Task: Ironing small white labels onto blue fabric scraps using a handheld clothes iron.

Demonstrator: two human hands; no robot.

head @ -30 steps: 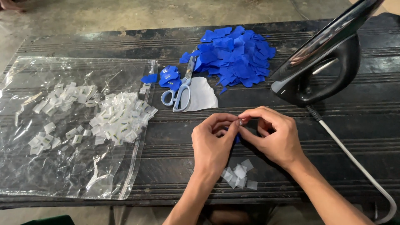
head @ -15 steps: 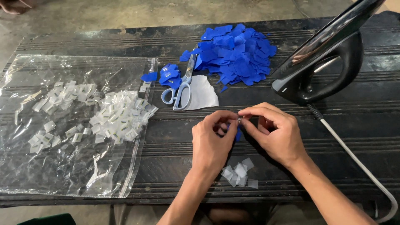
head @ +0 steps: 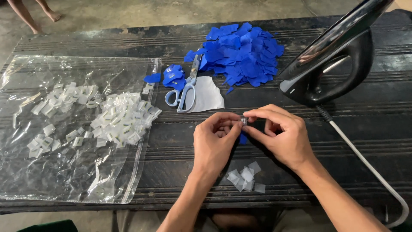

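Two hands meet above the middle of the dark table [head: 343,172]: our left hand [head: 213,144] and right hand [head: 283,137] each close thumb and forefinger on one tiny piece [head: 243,121], which seems part clear and part blue, pinched from both sides at once. We judge that the doubled pinch is there because the piece is too small to steady with one hand; the other fingers curl loosely out of the way. A blue scrap [head: 243,138] shows just below the pinch; whether it hangs from the piece we cannot tell.

Close under our wrists lies a little heap of clear squares [head: 245,177], near the table's front edge. To our left, a clear plastic bag [head: 51,180] lies flat with many more such squares spread on it. Beyond the hands lie scissors [head: 185,92] beside a white scrap [head: 208,95], and a pile of blue pieces [head: 242,56]. An iron [head: 334,64] stands at right, its cord [head: 365,163] running past our right forearm, so open room lies mostly between the hands and the bag.
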